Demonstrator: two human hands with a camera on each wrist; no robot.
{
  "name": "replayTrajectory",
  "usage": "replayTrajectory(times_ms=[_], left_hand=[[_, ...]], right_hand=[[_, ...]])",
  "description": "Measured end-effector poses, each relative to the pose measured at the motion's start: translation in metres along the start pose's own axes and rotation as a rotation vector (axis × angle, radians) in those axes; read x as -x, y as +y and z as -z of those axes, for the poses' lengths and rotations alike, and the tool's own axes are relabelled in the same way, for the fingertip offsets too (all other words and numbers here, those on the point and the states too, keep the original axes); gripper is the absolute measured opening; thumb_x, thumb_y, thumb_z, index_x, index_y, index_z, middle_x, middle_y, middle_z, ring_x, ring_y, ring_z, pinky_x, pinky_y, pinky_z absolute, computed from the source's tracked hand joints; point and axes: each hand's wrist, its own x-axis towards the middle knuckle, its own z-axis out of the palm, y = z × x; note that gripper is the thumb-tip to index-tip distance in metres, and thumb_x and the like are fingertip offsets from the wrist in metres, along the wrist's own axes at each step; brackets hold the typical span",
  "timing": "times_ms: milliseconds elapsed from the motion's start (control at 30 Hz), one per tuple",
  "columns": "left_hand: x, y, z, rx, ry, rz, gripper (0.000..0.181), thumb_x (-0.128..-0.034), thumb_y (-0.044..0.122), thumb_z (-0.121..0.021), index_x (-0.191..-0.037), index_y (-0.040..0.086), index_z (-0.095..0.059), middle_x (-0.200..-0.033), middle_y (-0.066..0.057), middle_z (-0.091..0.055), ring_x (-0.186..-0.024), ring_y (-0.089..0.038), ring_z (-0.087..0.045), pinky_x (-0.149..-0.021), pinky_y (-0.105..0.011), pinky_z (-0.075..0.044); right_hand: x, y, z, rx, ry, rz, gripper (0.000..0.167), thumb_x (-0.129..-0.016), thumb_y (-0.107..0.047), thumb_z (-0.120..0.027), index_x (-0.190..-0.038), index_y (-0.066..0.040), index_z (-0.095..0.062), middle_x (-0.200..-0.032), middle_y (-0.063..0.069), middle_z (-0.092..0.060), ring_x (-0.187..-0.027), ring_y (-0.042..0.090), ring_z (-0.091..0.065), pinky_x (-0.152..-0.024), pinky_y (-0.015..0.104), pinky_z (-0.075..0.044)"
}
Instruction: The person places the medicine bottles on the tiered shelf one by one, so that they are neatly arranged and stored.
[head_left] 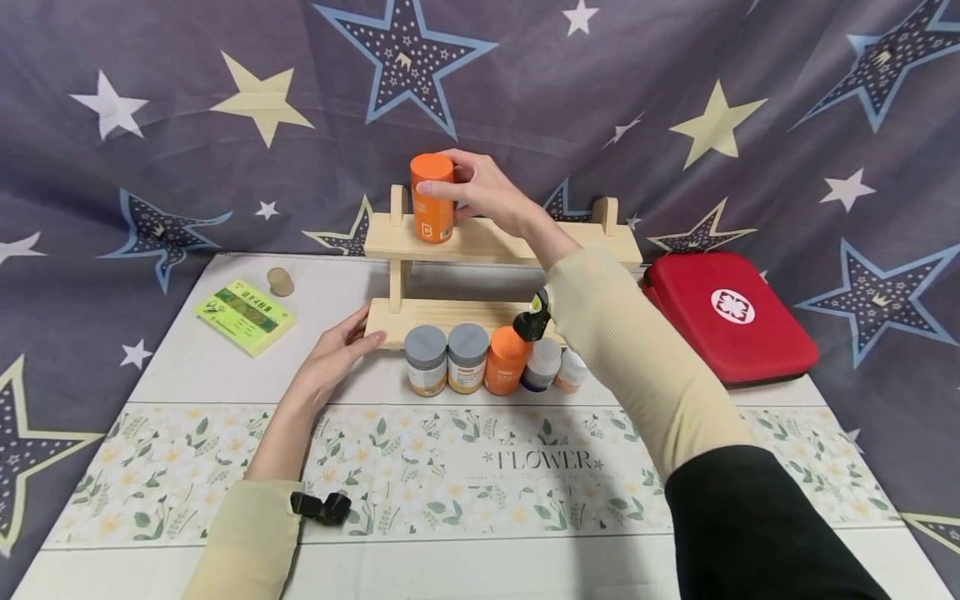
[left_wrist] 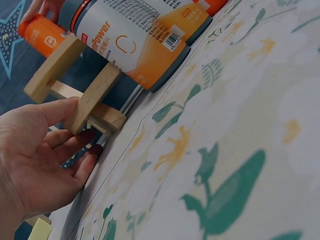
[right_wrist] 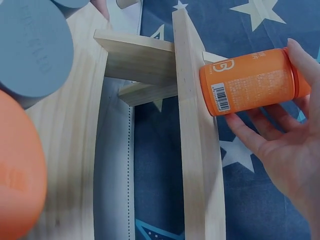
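My right hand [head_left: 495, 193] holds an orange bottle [head_left: 432, 200] upright at the left end of the upper shelf of a two-tier wooden rack [head_left: 517, 242]. In the right wrist view the bottle's base [right_wrist: 212, 92] meets the shelf board [right_wrist: 192, 150], and the fingers wrap its lid end. Thumb and fingers of my left hand [head_left: 335, 350] grip the left end of the rack's lower shelf [left_wrist: 95, 97]. Along that shelf's front stand two grey-lidded bottles [head_left: 426, 362], another orange bottle [head_left: 507, 362] and two small pale-lidded bottles [head_left: 542, 367], partly behind the right sleeve.
A yellow-green box [head_left: 245, 317] and a small cork-like cylinder [head_left: 281, 282] lie left of the rack. A red zip case [head_left: 727, 317] with a white emblem sits to the right. Behind hangs a star-patterned curtain [head_left: 525, 92]; a floral cloth [head_left: 480, 483] covers the table.
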Motion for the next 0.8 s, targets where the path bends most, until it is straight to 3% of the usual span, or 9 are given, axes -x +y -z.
replayTrajectory(times_ms=[200, 433, 667, 800], left_hand=[[0.001, 0.001, -0.002, 0.001, 0.0, 0.004, 0.083, -0.1028, 0.038, -0.063, -0.167, 0.02, -0.013, -0.172, -0.012, -0.023, -0.161, -0.032, -0.021, -0.133, -0.047, -0.018], [0.002, -0.001, -0.001, 0.01, 0.006, 0.006, 0.083, -0.1025, 0.037, -0.063, -0.166, 0.021, -0.013, -0.172, -0.012, -0.023, -0.161, -0.032, -0.02, -0.132, -0.047, -0.019], [0.001, -0.001, -0.002, 0.002, 0.01, 0.012, 0.084, -0.102, 0.04, -0.063, -0.167, 0.02, -0.013, -0.172, -0.012, -0.025, -0.16, -0.032, -0.023, -0.132, -0.047, -0.02], [0.001, -0.001, -0.003, 0.002, 0.006, 0.007, 0.085, -0.1017, 0.041, -0.064, -0.167, 0.02, -0.013, -0.172, -0.013, -0.025, -0.159, -0.032, -0.024, -0.132, -0.047, -0.02]], right_hand=[[0.003, -0.001, 0.001, 0.009, -0.014, 0.002, 0.056, -0.093, -0.033, -0.074, -0.144, -0.019, -0.055, -0.139, 0.008, -0.065, -0.12, 0.02, -0.065, -0.099, 0.047, -0.059], [0.009, -0.008, 0.008, 0.061, -0.021, -0.019, 0.075, -0.093, -0.037, -0.073, -0.158, -0.022, -0.039, -0.148, 0.009, -0.057, -0.128, 0.02, -0.06, -0.108, 0.047, -0.055], [0.04, -0.005, 0.03, 0.026, 0.031, 0.017, 0.072, -0.095, -0.038, -0.071, -0.158, -0.023, -0.04, -0.15, 0.009, -0.056, -0.132, 0.02, -0.06, -0.11, 0.045, -0.053], [0.065, 0.007, 0.04, 0.021, 0.099, 0.073, 0.064, -0.096, -0.033, -0.071, -0.153, -0.02, -0.047, -0.144, 0.012, -0.06, -0.125, 0.017, -0.063, -0.106, 0.041, -0.056]])
